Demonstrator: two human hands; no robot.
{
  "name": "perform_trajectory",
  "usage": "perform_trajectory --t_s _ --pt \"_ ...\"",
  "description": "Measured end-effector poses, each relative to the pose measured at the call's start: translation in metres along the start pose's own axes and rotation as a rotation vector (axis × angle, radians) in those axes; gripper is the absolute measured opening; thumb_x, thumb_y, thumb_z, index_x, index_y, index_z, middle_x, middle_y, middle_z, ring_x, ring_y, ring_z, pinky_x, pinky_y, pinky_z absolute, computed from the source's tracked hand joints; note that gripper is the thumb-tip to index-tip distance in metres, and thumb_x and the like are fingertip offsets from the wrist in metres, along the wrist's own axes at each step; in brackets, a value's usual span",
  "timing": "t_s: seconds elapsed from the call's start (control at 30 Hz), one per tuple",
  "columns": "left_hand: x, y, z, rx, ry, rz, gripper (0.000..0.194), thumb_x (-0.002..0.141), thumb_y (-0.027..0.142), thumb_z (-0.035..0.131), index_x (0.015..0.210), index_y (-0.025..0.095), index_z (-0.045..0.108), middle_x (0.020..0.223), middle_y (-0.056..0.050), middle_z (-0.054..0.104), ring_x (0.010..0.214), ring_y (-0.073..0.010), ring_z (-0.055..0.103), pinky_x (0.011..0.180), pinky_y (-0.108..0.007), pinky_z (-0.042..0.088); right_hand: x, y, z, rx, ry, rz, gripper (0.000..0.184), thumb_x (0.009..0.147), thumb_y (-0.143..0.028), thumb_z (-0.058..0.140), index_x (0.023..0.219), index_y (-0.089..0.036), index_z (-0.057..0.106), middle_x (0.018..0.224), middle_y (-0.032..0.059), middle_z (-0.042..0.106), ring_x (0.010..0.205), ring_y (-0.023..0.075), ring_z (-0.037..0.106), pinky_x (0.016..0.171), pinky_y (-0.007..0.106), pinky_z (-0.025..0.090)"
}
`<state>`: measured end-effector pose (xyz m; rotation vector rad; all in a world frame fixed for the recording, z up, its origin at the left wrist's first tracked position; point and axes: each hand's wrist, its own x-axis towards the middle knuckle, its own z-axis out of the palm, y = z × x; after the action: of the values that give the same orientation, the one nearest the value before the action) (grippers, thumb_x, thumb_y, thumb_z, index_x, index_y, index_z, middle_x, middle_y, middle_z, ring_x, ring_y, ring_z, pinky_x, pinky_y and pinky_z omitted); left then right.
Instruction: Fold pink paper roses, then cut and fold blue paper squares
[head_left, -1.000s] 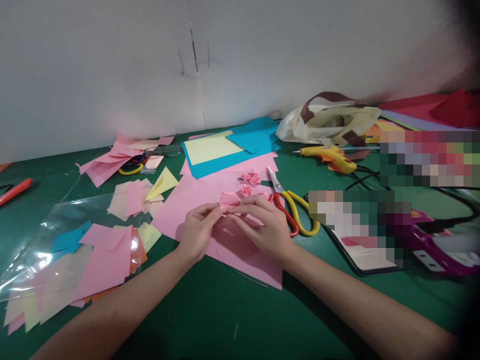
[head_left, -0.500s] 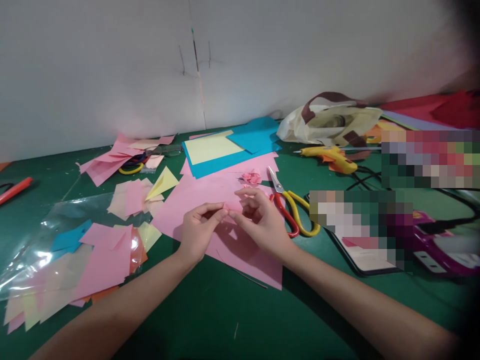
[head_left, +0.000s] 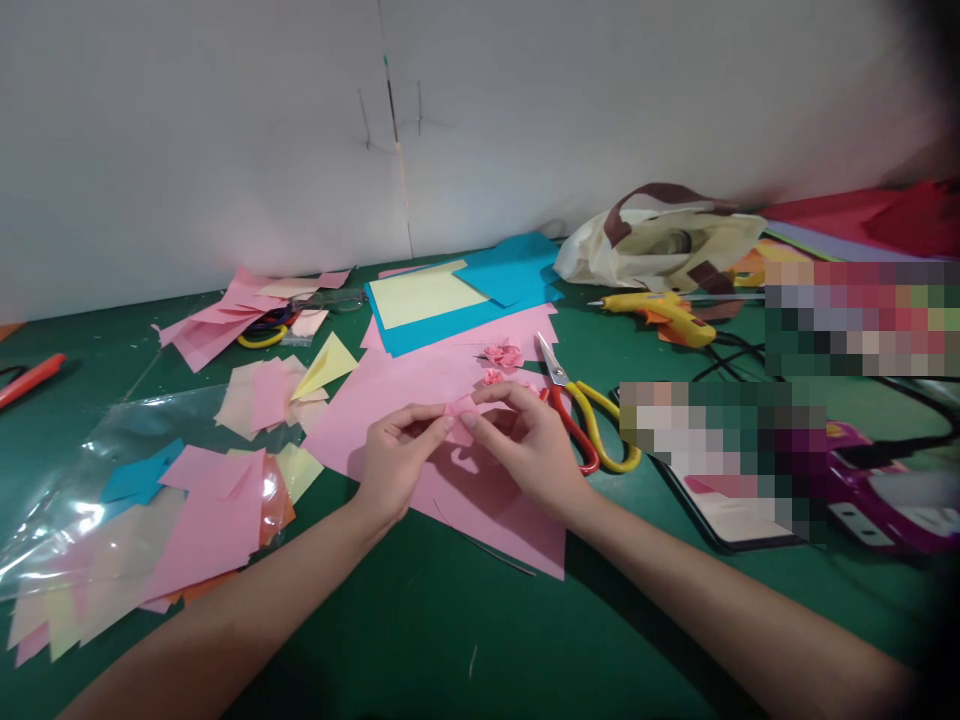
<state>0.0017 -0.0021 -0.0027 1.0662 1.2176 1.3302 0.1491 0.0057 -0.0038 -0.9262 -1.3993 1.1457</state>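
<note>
A small piece of pink paper (head_left: 459, 408) is pinched between both hands, above a large pink sheet (head_left: 517, 525). My left hand (head_left: 399, 455) grips its left end between thumb and fingertips. On the other end, the thumb and forefinger of my right hand (head_left: 525, 440) are closed. Just beyond my right hand lie pink paper flowers (head_left: 502, 354), one partly hidden by the fingers. Scissors (head_left: 581, 400) with one red and one yellow handle rest right of that hand, blades pointing away. A thin wire (head_left: 495, 556) lies across the sheet's near edge.
Clear plastic bag (head_left: 97, 470) and coloured paper pieces (head_left: 217, 520) lie at left. Blue and yellow sheets (head_left: 427, 295) are stacked behind. To the right are a yellow glue gun (head_left: 660, 312), a phone (head_left: 739, 525), a purple power strip (head_left: 885, 500) with cords, and a cloth bag (head_left: 600, 245).
My right thumb and forefinger have closed onto the pink paper, which now looks more folded. The right hand shifted slightly, showing more of the paper flower behind it. My left hand stays put.
</note>
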Motion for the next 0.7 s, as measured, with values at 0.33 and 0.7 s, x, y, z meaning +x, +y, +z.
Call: perform_trajectory --t_s 0.33,0.7 --pt "-0.0010 -0.0007 0.0004 -0.085 -0.093 -0.063 0.017 0.064 0.025 0.077 0.080 0.020 0.074 0.082 -0.003 0.073 0.075 -0.0145 0.064 0.074 -0.027 0.053 -0.0029 -0.0016 -0.0019 -0.215 0.110 -0.192 0.012 0.078 -0.021 0.063 0.090 -0.020 0.061 0.095 0.0044 0.065 0.061 0.0093 0.060 0.050 0.023 0.051" --pt "0.0001 0.0013 -0.0015 -0.134 -0.152 -0.103 0.017 0.062 0.022 0.078 0.079 0.018 0.073 0.078 -0.003 0.072 0.073 -0.0136 0.063 0.073 -0.027 0.051 -0.0036 -0.0005 -0.0048 -0.454 0.127 -0.455 0.015 0.081 -0.015 0.060 0.093 -0.022 0.063 0.098 0.0046 0.064 0.061 0.0093 0.061 0.051 0.025 0.055"
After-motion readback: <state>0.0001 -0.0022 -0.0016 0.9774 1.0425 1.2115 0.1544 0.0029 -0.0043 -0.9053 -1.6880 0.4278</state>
